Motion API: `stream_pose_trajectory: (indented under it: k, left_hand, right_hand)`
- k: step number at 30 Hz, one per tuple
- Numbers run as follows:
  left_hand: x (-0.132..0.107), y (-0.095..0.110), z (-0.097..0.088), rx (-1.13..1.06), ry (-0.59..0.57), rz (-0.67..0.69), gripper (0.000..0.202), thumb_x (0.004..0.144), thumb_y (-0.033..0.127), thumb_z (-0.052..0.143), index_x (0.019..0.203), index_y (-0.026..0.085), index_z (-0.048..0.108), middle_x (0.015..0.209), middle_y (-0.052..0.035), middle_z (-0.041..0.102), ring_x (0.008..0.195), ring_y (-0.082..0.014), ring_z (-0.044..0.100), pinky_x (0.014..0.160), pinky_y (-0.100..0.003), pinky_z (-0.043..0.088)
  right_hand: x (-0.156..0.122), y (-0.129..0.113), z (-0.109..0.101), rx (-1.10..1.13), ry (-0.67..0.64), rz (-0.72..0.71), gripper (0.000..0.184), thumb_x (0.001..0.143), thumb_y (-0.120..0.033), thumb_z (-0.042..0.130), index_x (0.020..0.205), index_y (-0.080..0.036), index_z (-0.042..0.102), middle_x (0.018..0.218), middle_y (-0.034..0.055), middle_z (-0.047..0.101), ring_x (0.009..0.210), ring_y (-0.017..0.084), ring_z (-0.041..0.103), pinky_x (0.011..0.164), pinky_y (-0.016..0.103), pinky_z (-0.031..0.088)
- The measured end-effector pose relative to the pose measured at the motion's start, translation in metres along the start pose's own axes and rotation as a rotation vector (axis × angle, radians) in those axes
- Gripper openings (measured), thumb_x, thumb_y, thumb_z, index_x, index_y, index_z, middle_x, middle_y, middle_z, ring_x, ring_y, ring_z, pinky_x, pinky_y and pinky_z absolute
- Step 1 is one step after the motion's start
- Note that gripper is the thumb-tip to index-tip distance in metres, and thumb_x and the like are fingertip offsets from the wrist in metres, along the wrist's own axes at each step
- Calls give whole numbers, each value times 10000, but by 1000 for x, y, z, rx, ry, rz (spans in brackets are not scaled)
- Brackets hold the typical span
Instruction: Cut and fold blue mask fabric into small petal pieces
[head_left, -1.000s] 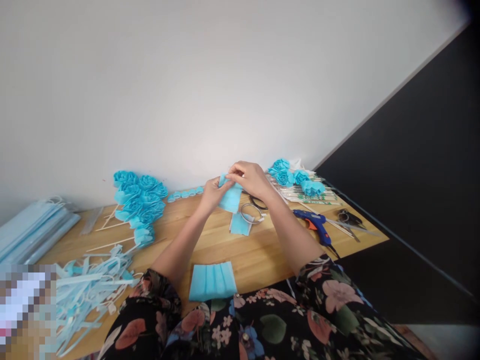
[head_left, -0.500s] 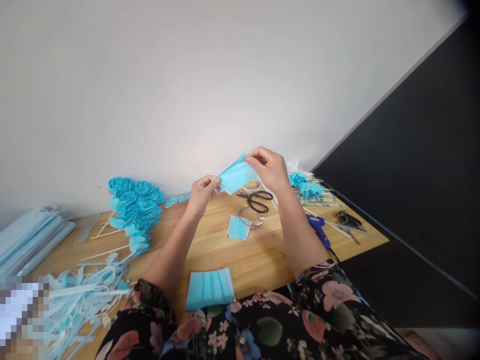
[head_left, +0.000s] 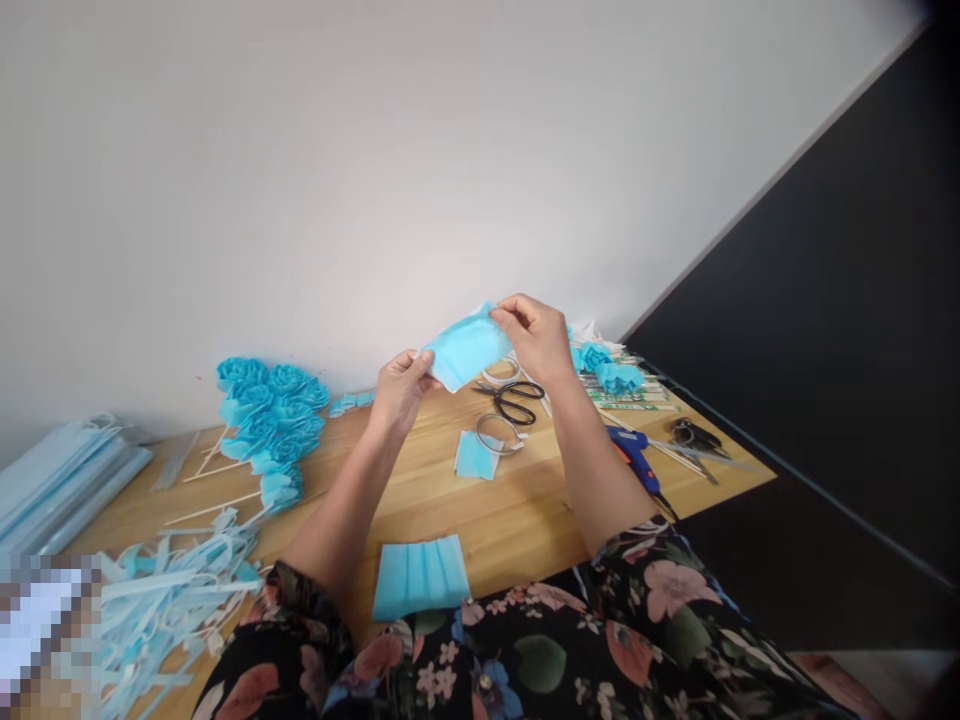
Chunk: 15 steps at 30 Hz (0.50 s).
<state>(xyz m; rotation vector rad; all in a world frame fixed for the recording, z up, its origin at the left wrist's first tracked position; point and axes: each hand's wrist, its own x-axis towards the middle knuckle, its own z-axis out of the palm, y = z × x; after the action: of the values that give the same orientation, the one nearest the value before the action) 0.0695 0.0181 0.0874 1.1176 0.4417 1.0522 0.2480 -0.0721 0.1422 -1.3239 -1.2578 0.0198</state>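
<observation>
I hold a light blue piece of mask fabric [head_left: 466, 347] up above the wooden table [head_left: 517, 510], stretched between both hands. My left hand [head_left: 399, 388] pinches its lower left corner. My right hand [head_left: 534, 335] pinches its upper right edge. Black-handled scissors [head_left: 515, 396] lie on the table just below the fabric. A smaller blue fabric piece [head_left: 476, 456] lies beside a wire ring [head_left: 498, 432]. A pleated blue mask piece [head_left: 420, 577] rests at the table's near edge.
A bunch of blue fabric roses on sticks [head_left: 268, 410] lies at the left. More roses [head_left: 607, 370] and a blue glue gun [head_left: 634, 455] are at the right. Stacked masks [head_left: 60, 470] and cut strips [head_left: 172, 580] fill the left side. A white wall stands behind.
My hands lifted the fabric off the table area and spread it out between them; in the last half second they barely shifted.
</observation>
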Motion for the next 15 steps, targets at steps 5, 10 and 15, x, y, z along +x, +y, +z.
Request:
stream_pose_trajectory:
  k: [5, 10, 15]
  left_hand:
    - [0, 14, -6, 169, 61, 111, 512, 603, 565, 841, 590, 176, 509, 501, 51, 491, 435, -77, 476, 432, -209, 410]
    - [0, 36, -25, 694, -167, 39, 422, 673, 512, 792, 582, 158, 581, 480, 48, 483, 447, -70, 418, 440, -199, 302]
    - [0, 44, -34, 875, -421, -11, 547, 814, 660, 609, 728, 138, 750, 687, -63, 706, 645, -154, 608, 638, -256, 478]
  right_hand:
    - [5, 2, -3, -83, 87, -34, 206, 873, -348, 604, 791, -177, 684, 648, -27, 541, 625, 117, 461, 625, 264, 358]
    - [9, 11, -10, -123, 17, -37, 179, 874, -334, 604, 813, -184, 682, 670, -19, 570, 644, 125, 490, 638, 269, 377]
    - [8, 11, -6, -107, -102, -26, 172, 869, -328, 614, 857, -182, 704, 743, 2, 660, 682, 138, 555, 667, 276, 424]
